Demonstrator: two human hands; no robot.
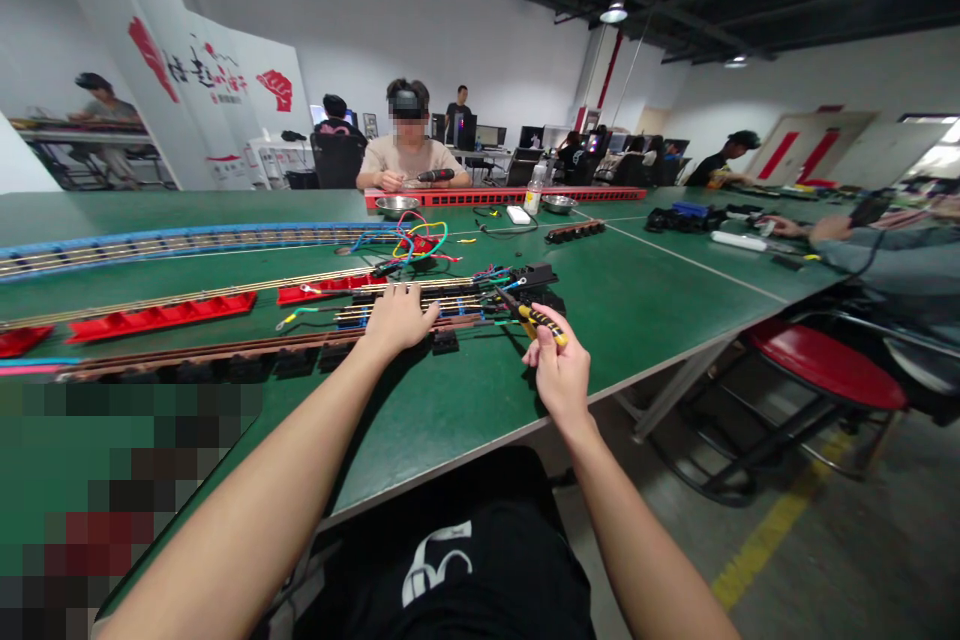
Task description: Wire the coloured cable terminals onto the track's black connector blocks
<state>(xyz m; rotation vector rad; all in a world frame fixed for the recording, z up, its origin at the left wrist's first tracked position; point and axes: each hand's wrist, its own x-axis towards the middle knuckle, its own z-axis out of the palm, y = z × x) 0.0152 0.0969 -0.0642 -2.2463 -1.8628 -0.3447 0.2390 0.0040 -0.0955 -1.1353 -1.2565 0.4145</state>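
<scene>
My right hand (561, 366) is wrapped round the yellow-and-black handles of a pair of pliers (543, 322). Their dark jaws point up and left, at the wires by the right end of a rail assembly (457, 305). My left hand (400, 318) lies on that assembly with its fingers spread, over the metal strips. A black block (534, 276) sits at the assembly's right end. Under the left part of the long rails are red plastic supports (163, 318). A green-and-yellow wire (298, 317) with a ring terminal lies left of my left hand.
Behind the assembly are coloured wires (420, 242), a blue rail (180, 242), a short brown strip (575, 231), a metal bowl (397, 206) and a bottle (535, 188). A person (409, 155) sits across the green table (660, 320). Another person's hands are at the right, near a red stool (829, 365).
</scene>
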